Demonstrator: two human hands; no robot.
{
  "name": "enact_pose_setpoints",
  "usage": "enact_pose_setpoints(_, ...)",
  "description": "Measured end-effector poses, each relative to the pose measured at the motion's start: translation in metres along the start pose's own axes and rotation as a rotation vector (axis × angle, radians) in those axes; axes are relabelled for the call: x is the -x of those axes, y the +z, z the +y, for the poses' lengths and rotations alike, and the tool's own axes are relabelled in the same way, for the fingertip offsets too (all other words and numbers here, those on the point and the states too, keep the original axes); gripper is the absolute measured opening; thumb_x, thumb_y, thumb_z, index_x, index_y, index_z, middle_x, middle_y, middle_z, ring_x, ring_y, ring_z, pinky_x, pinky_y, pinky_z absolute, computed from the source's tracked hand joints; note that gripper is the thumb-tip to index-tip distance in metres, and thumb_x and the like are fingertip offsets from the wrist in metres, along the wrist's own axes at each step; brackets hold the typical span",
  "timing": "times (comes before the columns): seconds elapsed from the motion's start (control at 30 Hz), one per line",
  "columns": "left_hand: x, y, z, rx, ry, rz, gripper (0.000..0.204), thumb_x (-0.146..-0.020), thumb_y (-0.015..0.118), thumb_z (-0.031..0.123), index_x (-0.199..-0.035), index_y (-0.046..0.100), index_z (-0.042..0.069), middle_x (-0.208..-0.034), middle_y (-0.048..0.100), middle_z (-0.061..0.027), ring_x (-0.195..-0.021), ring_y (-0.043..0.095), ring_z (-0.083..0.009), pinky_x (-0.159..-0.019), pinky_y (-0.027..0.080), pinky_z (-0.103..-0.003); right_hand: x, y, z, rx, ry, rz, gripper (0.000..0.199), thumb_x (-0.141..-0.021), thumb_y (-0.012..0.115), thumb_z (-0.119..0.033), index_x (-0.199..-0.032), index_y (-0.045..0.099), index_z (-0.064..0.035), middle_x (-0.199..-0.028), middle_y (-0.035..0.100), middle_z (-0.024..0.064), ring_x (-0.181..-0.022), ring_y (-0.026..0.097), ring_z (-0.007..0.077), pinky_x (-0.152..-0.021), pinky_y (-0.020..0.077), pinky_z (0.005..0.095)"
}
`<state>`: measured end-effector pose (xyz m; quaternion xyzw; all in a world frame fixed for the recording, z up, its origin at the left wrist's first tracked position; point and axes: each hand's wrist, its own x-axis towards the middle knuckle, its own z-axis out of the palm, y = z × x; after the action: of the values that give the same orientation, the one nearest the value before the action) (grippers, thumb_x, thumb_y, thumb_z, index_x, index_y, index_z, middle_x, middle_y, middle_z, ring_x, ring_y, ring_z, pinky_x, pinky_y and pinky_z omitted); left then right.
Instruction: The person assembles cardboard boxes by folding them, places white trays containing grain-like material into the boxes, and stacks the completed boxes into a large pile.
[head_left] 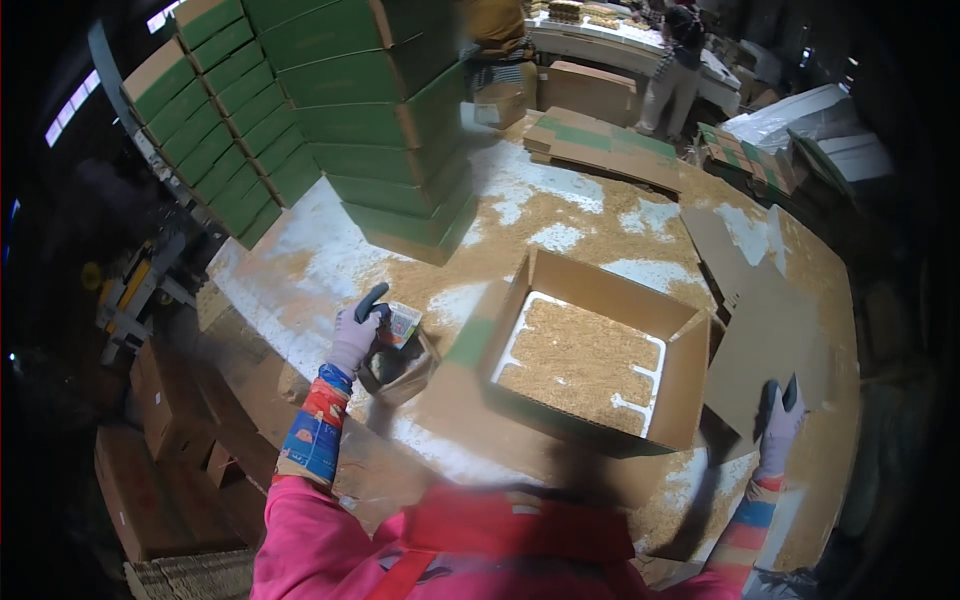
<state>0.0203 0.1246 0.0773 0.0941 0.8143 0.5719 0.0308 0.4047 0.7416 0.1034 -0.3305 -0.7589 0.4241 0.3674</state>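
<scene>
My left hand (355, 337), in a pale glove with dark fingertips, is over the left rim of a small cardboard box (415, 377). One finger sticks out and away from the others, which lie close to a colourful printed card (403, 325) at that box's far side; no firm grip on it shows. Dark contents in the small box are hard to make out. To its right stands a larger open carton (600, 283), its inside showing a brown grainy bottom edged in white. My right hand (780, 432) is open, fingers apart, beside a flat cardboard piece (765, 345).
Tall stacks of green-and-brown cartons (375, 95) rise at the far left. Flattened cardboard (600, 150) lies across the table's far side. Brown grains cover much of the white tabletop (345, 235). Brown boxes (150, 490) sit low at left; another person (675, 75) stands far back.
</scene>
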Motion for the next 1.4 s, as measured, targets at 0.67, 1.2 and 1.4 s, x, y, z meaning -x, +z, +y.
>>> enact_pose_setpoints(0.67, -0.011, 0.136, 0.067, 0.185, 0.344, -0.551, 0.054, -0.100, 0.054, 0.026, -0.145, 0.039, 0.000, -0.148, 0.043, -0.0094, -0.137, 0.038, -0.0183, -0.116, 0.027, -0.034, 0.076, 0.159, -0.181, 0.207, -1.285, -0.825, 0.033, -0.083, 0.064, -0.026, -0.112, 0.066, -0.0123, -0.105, 0.063, 0.0088, -0.099, 0.061, 0.0298, -0.087, 0.0473, 0.0408)
enact_pose_setpoints(1.2, -0.143, -0.007, 0.090, -0.242, 0.327, 0.404, 0.095, -0.075, 0.080, 0.042, -0.148, 0.034, 0.002, -0.145, 0.043, -0.0230, -0.136, 0.040, -0.0334, -0.114, 0.033, -0.041, -0.031, 0.137, -0.175, -0.343, -0.249, -0.394, 0.044, -0.090, 0.058, -0.001, -0.133, 0.050, 0.0031, -0.127, 0.058, 0.0150, -0.117, 0.055, 0.0234, -0.103, 0.0430, 0.0347)
enact_pose_setpoints(1.4, -0.262, -0.075, 0.043, -0.043, -0.042, 0.653, 0.114, -0.065, 0.085, 0.051, -0.152, 0.024, 0.009, -0.150, 0.033, -0.0251, -0.138, 0.037, -0.0377, -0.113, 0.034, -0.042, -0.038, 0.379, -0.270, -0.405, 0.367, -1.000, 0.067, -0.092, 0.056, -0.059, -0.137, 0.047, -0.0103, -0.108, 0.063, 0.0174, -0.094, 0.063, 0.0281, -0.089, 0.0538, 0.0458)
